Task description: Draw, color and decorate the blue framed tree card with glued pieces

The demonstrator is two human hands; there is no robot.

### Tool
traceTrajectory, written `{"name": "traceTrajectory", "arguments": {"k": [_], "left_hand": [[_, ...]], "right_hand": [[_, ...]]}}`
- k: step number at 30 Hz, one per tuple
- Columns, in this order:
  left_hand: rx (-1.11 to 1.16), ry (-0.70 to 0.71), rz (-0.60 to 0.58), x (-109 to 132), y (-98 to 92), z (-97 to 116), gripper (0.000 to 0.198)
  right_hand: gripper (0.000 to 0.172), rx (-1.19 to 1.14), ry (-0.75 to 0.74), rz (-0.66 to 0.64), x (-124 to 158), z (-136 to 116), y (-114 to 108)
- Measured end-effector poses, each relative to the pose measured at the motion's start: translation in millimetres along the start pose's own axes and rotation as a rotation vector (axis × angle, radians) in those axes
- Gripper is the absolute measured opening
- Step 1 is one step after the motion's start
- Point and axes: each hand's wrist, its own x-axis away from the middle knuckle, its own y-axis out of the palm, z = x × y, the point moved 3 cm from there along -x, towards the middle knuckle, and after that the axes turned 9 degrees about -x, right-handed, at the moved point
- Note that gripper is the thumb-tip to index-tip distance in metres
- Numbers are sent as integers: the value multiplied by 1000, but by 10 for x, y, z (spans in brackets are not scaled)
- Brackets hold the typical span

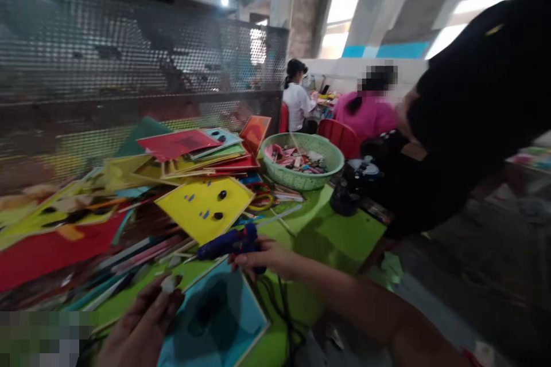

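Note:
My right hand point(278, 258) is wrapped round a dark blue hot glue gun point(226, 242), its nozzle pointing left. Between the fingertips of my left hand point(144, 318) is a small whitish piece point(169, 283), too blurred to name. Below both hands lies a blue square sheet point(241, 312) edged with thin sticks, in shadow. Just behind the glue gun rests a yellow sheet point(202, 200) with a stick frame, two black round pieces and several small blue marks on it. A dark cord point(284, 298) runs down beside the blue sheet.
A pale green basket point(297, 180) of colourful scraps stands on the green table point(318, 241). Coloured sheets point(181, 143) are piled at the left, before a mesh partition point(193, 69). A person in black point(469, 109) stands close at right; two people sit farther back.

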Motion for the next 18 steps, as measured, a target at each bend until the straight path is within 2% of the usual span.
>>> {"name": "traceTrajectory", "arguments": {"k": [3, 5, 12, 18], "left_hand": [[29, 125, -45, 148, 259, 67, 60], [50, 172, -76, 157, 352, 73, 59], [84, 219, -105, 136, 291, 8, 44], [88, 229, -127, 126, 313, -7, 40]], "right_hand": [[61, -40, -22, 39, 181, -67, -53], [54, -57, -22, 57, 226, -73, -108], [46, -62, 1, 66, 210, 0, -150], [49, 3, 25, 94, 243, 11, -182]]}}
